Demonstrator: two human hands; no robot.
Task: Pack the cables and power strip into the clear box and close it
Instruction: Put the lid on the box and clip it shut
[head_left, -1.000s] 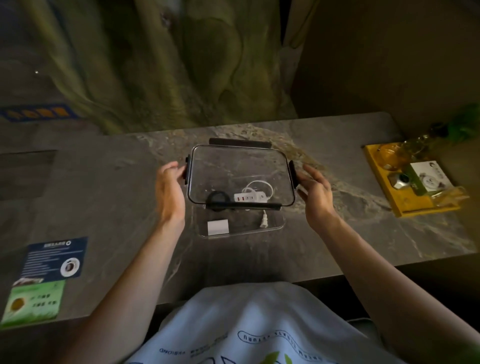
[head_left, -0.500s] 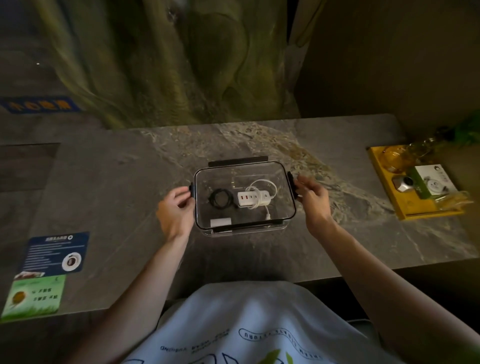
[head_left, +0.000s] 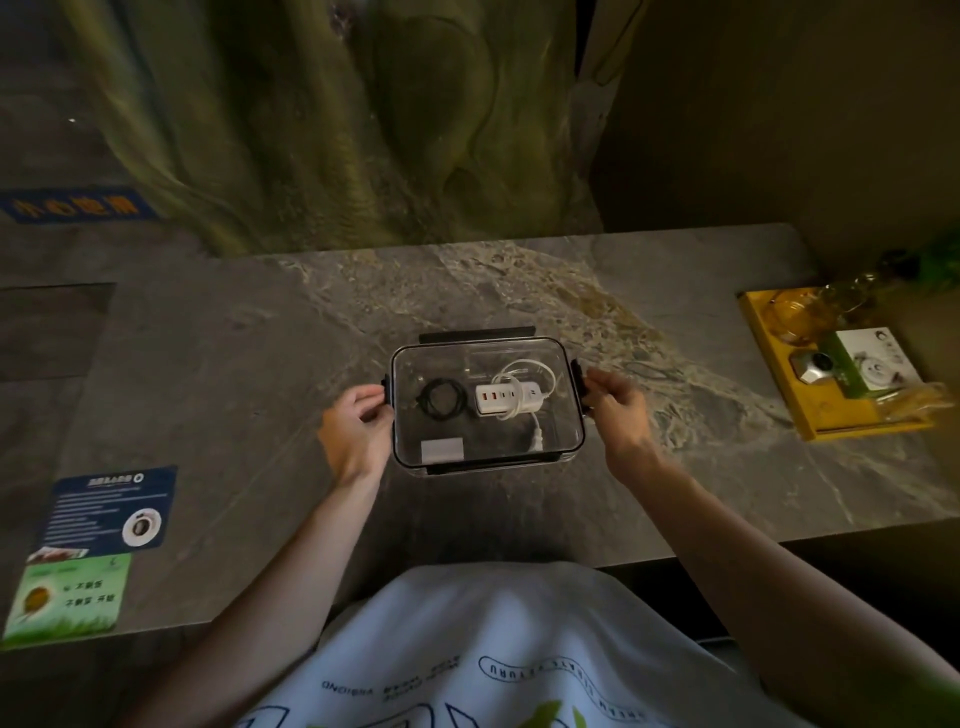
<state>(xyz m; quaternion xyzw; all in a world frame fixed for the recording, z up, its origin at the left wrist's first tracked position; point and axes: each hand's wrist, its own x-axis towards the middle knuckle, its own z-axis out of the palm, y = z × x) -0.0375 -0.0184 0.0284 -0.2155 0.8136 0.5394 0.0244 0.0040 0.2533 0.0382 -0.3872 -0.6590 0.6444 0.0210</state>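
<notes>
And there the clear box (head_left: 567, 431) sat, square in front of the person on the grey stone table (head_left: 208, 364), lid (head_left: 441, 364) already laid over it. Through the lid everything showed: the white power strip (head_left: 506, 399) in the middle with its white cable (head_left: 524, 370) looped over it, and the black cable (head_left: 440, 402) coiled just to its left.

The box's long axis ran left to right, so its 2 short ends pointed straight at the 2 hands. The left hand (head_left: 356, 431) had its curled fingers pinching the left clip (head_left: 385, 392). The right hand (head_left: 615, 410) was curled the same way on the right clip (head_left: 576, 384). Each hand was nearest its own end, with no crossing needed.

The far clip (head_left: 477, 335) lay along the back long side and looked flared outward, probably unlatched. The near clip (head_left: 488, 467) ran along the front edge, closest to the body. Packing looked done; by my reading, snapping the clips down was what remained, side pair first.
</notes>
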